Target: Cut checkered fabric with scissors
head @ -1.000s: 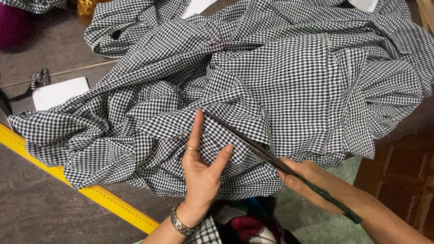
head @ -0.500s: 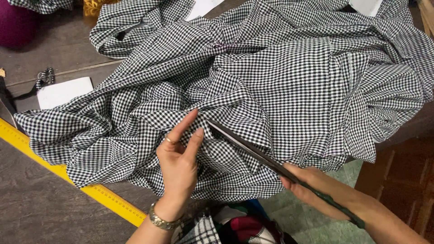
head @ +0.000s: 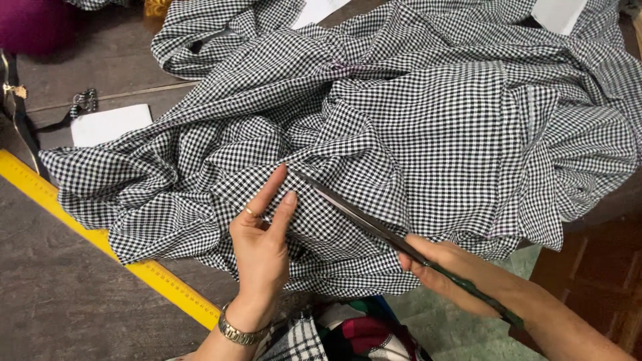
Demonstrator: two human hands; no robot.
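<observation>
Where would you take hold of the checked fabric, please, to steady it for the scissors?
Probably a flat-hand grip on the checked fabric just left of the scissors blades, coming from the near table edge, where the left hand lies. The cloth is bunched there and the blades run diagonally, leaving that side free of the right hand.

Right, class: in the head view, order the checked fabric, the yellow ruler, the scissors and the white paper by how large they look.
1. Checked fabric, by far the largest.
2. Yellow ruler, partly under the fabric.
3. Scissors, nearly as long, handles hidden in the right hand, so ranks two and three are unsure.
4. White paper.
</observation>
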